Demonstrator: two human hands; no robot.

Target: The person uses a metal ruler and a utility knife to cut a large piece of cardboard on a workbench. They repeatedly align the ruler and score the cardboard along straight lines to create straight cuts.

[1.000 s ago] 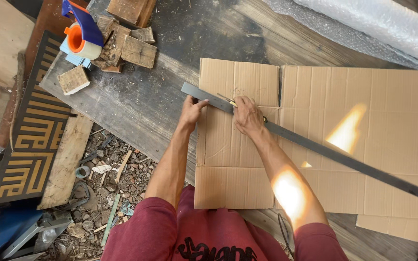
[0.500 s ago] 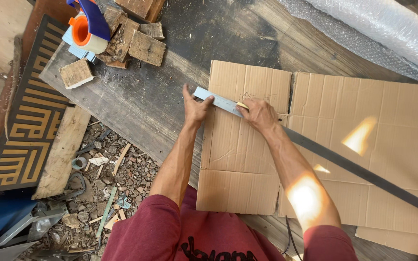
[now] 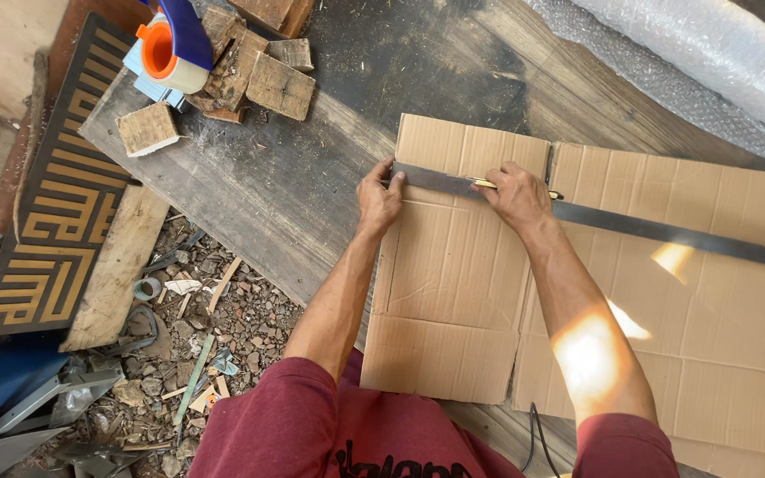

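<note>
A flattened brown cardboard sheet (image 3: pixel 453 283) lies on a worn grey wooden table (image 3: pixel 267 186). Across its upper part lies a long dark metal straightedge (image 3: pixel 648 230), running from the sheet's left edge out to the right. My left hand (image 3: pixel 378 196) grips the straightedge's left end at the cardboard's edge. My right hand (image 3: pixel 517 196) presses down on the straightedge a little to the right and holds a thin yellow pencil (image 3: pixel 484 184) against its upper side.
Several rough wood blocks (image 3: pixel 263 75) and an orange-and-blue tape dispenser (image 3: pixel 170 49) sit at the table's far left corner. A bubble-wrap roll (image 3: pixel 710 53) lies at top right. A black-and-gold patterned panel (image 3: pixel 55 212), a plank and rubble lie on the ground to the left.
The straightedge has swung from a steep diagonal to nearly level across the cardboard's upper part. Both hands moved with it, the left now at the sheet's left edge.
</note>
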